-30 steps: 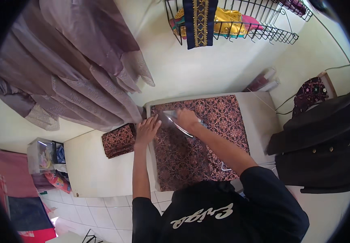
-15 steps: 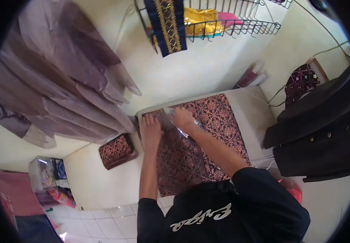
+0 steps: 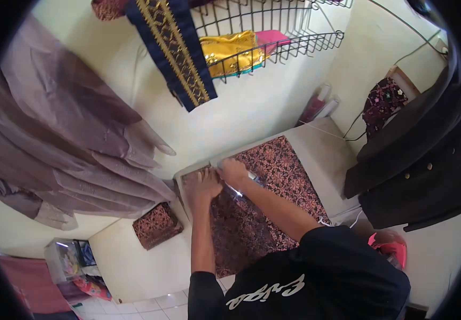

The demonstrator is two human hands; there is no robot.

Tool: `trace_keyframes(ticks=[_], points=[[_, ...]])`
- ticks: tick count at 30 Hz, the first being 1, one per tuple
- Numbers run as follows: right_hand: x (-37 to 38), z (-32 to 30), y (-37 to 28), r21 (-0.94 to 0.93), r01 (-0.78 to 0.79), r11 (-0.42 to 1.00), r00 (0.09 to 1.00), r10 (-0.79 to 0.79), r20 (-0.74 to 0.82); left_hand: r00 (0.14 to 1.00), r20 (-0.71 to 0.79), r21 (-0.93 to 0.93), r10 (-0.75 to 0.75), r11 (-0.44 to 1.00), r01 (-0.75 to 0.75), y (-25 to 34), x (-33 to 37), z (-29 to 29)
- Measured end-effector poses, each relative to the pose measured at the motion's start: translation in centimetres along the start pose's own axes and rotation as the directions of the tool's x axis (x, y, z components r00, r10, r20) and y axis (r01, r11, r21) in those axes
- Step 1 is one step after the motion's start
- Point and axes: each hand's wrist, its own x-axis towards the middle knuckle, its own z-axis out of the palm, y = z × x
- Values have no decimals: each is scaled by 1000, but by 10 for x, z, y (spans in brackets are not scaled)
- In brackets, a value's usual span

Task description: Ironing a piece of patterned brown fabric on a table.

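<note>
A patterned cloth, dark with pinkish-orange flowers, lies flat on a pale padded table top. My right hand is closed in a fist near the cloth's far edge. It grips what looks like a clothes iron, mostly hidden by the hand and forearm; a shiny metal edge and a pale rear part show. Just left of it, my left hand rests on the cloth with fingers apart. The cloth looks darker and plainer beneath my forearms.
A folded stack of similar cloth sits on the lower white surface at left. Mauve garments hang at left, a dark buttoned jacket at right. Above is a wire rack with a navy and gold strip. White cord lies near my right elbow.
The whole view has shifted, so the table sits lower in the picture. My left hand has moved rightward over the cloth, closer to my right hand, which keeps its grip.
</note>
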Motion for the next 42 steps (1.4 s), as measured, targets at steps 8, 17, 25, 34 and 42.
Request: trace_keyframes(ticks=[8, 17, 25, 34, 42], points=[[-28, -26, 11, -7, -136, 991, 991, 136, 9, 927, -339, 81, 161, 987, -142, -11, -51, 25], [-16, -33, 48, 1, -169, 986, 981, 169, -93, 972, -143, -34, -185, 983, 182, 67, -36, 3], [-26, -60, 78, -69, -222, 973, 968, 211, -139, 976, -27, -129, -217, 969, 212, 78, -32, -20], [-49, -66, 107, -143, -111, 983, 988, 94, -121, 943, -162, -145, -292, 952, 270, 89, -22, 0], [-6, -77, 122, -203, -169, 965, 973, 131, -190, 985, -172, -214, -24, 977, -14, 142, -6, 13]])
